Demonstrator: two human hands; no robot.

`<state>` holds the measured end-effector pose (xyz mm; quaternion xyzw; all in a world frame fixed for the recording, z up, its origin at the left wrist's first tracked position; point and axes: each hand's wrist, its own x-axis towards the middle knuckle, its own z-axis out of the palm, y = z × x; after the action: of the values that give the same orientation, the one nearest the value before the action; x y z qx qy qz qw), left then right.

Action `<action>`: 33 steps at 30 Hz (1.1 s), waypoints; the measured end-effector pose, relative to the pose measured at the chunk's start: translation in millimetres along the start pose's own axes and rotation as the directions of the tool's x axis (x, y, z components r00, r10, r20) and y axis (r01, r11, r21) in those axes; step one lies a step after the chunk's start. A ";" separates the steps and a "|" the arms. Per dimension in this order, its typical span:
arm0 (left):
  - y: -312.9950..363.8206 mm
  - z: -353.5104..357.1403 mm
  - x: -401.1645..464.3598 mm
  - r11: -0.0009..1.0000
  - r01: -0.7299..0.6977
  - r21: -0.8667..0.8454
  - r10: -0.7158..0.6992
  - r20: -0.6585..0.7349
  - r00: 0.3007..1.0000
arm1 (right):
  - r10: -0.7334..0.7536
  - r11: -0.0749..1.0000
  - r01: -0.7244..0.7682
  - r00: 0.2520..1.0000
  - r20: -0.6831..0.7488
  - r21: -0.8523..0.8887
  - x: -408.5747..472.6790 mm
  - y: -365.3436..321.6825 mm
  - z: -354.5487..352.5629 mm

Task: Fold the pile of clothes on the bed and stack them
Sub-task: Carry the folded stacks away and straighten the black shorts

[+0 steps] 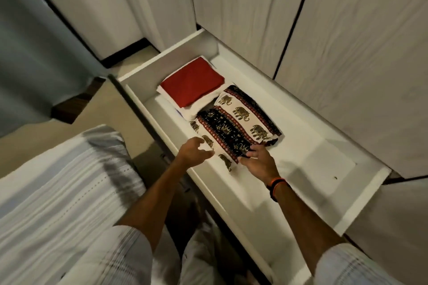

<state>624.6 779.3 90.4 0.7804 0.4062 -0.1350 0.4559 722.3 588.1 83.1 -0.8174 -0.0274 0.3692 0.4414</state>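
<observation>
Bed [58,192]: lower left, white striped cover, just beside the drawer's front edge.
Drawer [289,136]: white, pulled out from a wardrobe with pale doors [347,53].
Red garment [192,83]: folded, on top of a folded white garment [196,109], at the drawer's far left end.
Elephant-print garment [240,122]: folded, just right of the red stack and touching it, near the drawer's front edge.
Left hand [193,149]: over the front edge at the print garment's near left corner, fingers loosely curled, released, holding nothing.
Right hand [258,161]: fingers grasping the print garment's near edge; orange and black wristband [276,186] on the wrist.
</observation>
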 end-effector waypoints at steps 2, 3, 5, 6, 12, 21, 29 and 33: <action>-17.7 -8.5 -28.0 0.995 0.045 -0.089 -0.049 -0.051 0.997 | -0.049 0.998 0.051 0.997 0.053 -0.049 -15.6 -8.1 11.2; -25.6 -11.8 -38.8 0.989 0.058 -0.134 -0.067 -0.066 0.996 | -0.063 0.995 0.068 0.995 0.072 -0.069 -21.7 -10.9 17.4; -53.8 -25.1 -60.6 0.971 0.098 -0.220 -0.123 -0.107 0.987 | -0.097 0.987 0.112 0.986 0.133 -0.113 -36.3 -19.3 36.8; -66.1 -31.8 -70.3 0.962 0.112 -0.249 -0.144 -0.115 0.983 | -0.113 0.982 0.134 0.981 0.161 -0.131 -42.8 -22.9 46.4; -152.6 -49.9 -138.2 0.832 0.172 -0.527 -0.353 -0.265 0.897 | -0.214 0.919 0.307 0.915 0.342 -0.246 -81.3 -30.4 124.7; -264.2 -4.1 -263.6 0.547 0.221 -0.807 -0.686 -0.282 0.671 | -0.158 0.770 0.540 0.676 0.719 -0.338 -141.1 0.4 208.8; -332.5 78.6 -376.4 0.283 0.212 -0.935 -0.888 -0.172 0.425 | -0.017 0.596 0.695 0.512 0.859 -0.402 -196.7 43.8 275.2; -368.9 106.3 -399.0 0.158 0.169 -0.973 -0.929 -0.089 0.358 | 0.037 0.497 0.747 0.490 0.871 -0.442 -212.3 66.3 320.8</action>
<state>109.5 582.0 41.9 0.1688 0.8344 0.2213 0.4757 348.2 694.0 48.6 -0.6305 -0.5747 0.5199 0.0433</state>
